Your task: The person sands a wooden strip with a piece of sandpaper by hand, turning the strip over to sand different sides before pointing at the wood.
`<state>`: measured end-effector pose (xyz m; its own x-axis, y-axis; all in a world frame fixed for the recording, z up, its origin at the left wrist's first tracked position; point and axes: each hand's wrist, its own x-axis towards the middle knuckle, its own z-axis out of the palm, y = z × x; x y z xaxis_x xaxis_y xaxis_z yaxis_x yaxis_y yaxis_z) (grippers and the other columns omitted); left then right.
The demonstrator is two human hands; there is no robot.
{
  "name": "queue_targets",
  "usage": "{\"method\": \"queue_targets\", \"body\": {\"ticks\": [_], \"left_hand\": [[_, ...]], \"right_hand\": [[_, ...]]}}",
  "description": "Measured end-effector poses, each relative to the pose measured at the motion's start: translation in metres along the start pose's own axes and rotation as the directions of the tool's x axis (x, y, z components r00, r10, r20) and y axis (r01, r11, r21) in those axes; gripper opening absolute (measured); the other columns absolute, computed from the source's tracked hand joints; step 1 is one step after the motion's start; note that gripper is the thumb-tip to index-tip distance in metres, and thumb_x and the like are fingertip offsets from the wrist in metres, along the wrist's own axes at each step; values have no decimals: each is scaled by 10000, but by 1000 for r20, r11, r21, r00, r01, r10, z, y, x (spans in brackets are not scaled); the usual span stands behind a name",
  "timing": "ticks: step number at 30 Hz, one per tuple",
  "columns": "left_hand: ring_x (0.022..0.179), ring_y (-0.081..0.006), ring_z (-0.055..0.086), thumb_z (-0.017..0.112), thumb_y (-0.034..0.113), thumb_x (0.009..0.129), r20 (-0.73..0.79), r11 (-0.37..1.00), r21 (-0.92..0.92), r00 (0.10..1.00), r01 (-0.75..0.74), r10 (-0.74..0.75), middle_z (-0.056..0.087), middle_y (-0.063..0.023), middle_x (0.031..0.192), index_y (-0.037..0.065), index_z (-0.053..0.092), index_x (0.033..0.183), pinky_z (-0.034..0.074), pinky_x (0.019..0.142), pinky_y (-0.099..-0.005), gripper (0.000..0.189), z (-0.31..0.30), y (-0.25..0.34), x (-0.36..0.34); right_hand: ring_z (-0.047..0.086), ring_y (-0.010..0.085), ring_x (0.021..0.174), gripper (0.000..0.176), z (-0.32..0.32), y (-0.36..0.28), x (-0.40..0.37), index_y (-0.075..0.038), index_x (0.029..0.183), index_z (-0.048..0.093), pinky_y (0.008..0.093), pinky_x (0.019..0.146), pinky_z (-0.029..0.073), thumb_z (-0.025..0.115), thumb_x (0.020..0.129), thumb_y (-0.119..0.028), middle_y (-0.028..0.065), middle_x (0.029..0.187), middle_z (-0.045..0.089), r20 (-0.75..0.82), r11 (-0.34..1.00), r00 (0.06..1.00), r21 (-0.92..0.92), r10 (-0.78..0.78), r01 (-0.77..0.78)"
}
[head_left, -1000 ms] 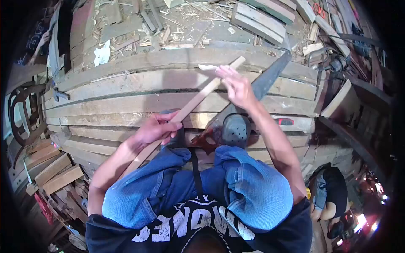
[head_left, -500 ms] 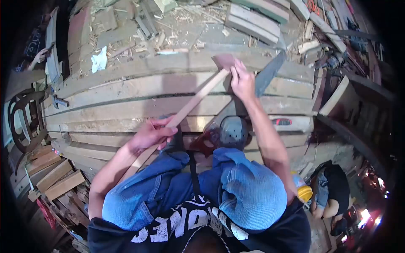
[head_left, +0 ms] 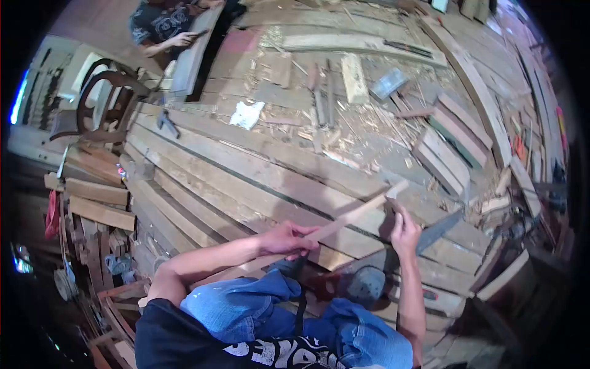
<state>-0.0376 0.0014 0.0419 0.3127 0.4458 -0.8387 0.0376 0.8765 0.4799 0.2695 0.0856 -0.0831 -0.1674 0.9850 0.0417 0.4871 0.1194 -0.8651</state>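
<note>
Rubbing of the wooden strip [head_left: 350, 216] seems in hand, lower centre: left hand [head_left: 287, 238] clasps its middle, right hand [head_left: 405, 231] grips its tip. Next stroke needs steady bracing.

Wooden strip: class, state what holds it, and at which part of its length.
The left hand grips the wooden strip near its middle. The right hand is by its far end; whether it grips there cannot be told.
</note>
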Motion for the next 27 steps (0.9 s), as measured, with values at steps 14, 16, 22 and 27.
{"method": "queue_targets", "body": {"ticks": [14,16,22,27], "left_hand": [[604,-376,629,548,213,917,25,-22,1000,852,-16,523,619,-207,683,104,403,1433,526,579,-474,547,-69,17,-14],[650,-394,628,583,166,882,13,-58,998,821,24,570,640,-208,768,77,378,1442,520,621,-483,603,-62,31,-22],[641,-383,630,570,160,876,-32,-101,991,892,87,450,635,-213,741,45,380,1440,521,625,-480,606,-62,59,-26],[656,-384,632,581,111,854,-38,-192,972,893,138,449,630,-219,733,23,409,1418,517,641,-480,596,-65,55,-22]], "right_hand": [[713,324,790,304,-37,-6,-22,-25,1182,632,363,687,547,562,886,-37,226,935,693,-116,989,987,-114,-108,94],[713,321,771,299,-39,-7,-32,-34,1173,639,363,674,547,565,884,-38,220,928,694,-118,987,984,-96,-137,126],[716,303,749,291,-42,-1,-44,-48,1158,651,363,657,552,570,878,-39,186,917,707,-97,985,988,-137,-118,104],[715,314,754,293,-42,-3,-49,-54,1154,655,362,665,557,575,872,-42,190,932,705,-102,984,987,-140,-126,111]]}}
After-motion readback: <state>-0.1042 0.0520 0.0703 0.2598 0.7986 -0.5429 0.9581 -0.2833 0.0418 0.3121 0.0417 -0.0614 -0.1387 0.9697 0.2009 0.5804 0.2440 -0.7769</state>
